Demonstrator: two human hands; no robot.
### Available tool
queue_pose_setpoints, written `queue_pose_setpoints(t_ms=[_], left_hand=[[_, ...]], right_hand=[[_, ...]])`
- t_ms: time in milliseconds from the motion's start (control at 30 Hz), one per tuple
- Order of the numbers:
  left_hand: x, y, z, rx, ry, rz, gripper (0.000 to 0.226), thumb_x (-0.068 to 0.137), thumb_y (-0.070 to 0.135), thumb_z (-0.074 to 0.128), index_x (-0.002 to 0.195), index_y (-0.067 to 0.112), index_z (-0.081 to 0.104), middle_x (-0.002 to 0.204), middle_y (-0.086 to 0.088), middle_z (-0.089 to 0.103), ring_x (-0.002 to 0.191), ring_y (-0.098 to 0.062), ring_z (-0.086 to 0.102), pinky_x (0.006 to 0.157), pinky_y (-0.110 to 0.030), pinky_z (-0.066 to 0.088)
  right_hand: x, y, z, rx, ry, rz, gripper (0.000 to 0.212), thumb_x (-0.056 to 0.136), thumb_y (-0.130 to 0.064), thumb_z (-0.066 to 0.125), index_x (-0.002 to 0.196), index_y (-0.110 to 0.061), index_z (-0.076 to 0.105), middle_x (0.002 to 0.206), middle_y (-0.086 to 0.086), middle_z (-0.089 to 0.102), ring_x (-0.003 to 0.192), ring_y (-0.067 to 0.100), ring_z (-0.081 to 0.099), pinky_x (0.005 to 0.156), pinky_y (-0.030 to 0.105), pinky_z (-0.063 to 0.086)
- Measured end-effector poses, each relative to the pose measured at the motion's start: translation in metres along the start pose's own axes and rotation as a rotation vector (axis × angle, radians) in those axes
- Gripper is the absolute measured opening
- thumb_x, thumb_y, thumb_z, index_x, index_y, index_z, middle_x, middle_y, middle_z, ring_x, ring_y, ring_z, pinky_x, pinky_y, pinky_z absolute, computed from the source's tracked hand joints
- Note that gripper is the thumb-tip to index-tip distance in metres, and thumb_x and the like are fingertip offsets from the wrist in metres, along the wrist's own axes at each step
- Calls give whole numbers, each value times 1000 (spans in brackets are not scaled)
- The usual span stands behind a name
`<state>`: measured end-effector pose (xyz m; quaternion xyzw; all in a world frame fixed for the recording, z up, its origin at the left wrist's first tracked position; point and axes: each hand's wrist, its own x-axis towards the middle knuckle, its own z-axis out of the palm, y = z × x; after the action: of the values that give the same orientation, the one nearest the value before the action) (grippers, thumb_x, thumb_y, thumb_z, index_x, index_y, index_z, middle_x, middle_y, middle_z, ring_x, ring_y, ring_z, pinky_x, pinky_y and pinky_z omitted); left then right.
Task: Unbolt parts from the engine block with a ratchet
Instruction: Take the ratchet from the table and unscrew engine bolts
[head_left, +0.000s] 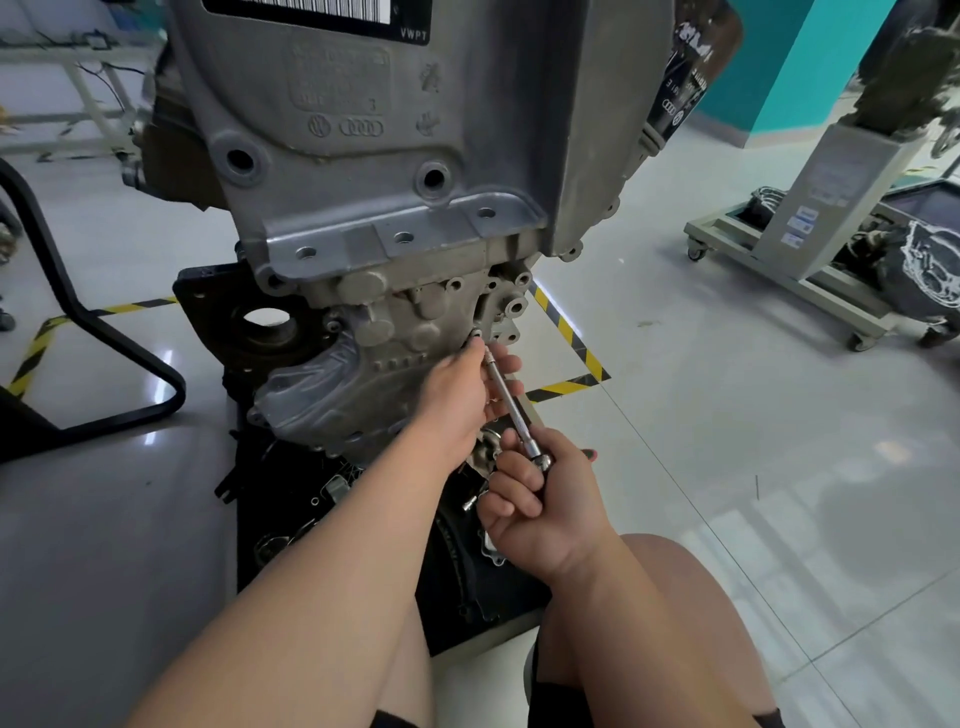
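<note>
A grey cast engine block (395, 171) stands upright in front of me, full of empty bolt holes. A slim silver ratchet with a long extension (511, 402) runs from its lower right face down toward me. Its socket tip sits on a bolt (475, 334) on the block. My left hand (467, 392) holds the extension near the tip, fingers curled around the shaft. My right hand (540, 504) grips the ratchet's handle end, lower and nearer to me.
Under the block a black tray (291, 530) holds loose bolts and small parts. A black tube frame (104, 332) stands on the left. Yellow-black tape (566, 332) marks the tiled floor. A wheeled grey stand (810, 244) with another engine is at the right. My bare knees are at the bottom.
</note>
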<state>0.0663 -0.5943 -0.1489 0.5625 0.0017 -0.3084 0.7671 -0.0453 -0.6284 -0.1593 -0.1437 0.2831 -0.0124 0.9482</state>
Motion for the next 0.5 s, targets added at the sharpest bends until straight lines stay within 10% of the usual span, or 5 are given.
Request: queue_pose_setpoints(t_ms=[267,500], left_hand=[[14,-4,19,-283,54,24,32,106,25,32,78,16,47,52,7,51,35,-7,35,44,-21,33],[15,-5,23,-305,72,43,35,106,25,30,76,16,44,44,10,47,32,-7,29,41,-18,30]], right_hand=[[4,2,-4,-230,135,-128,36,95,-30,42,66,-14,55,41,-4,27,30,11,19,35,20,25],[0,-2,-15,-1594,480,-870,29,86,-52,36,84,-28,52,55,-7,56,49,7,52,43,24,36]])
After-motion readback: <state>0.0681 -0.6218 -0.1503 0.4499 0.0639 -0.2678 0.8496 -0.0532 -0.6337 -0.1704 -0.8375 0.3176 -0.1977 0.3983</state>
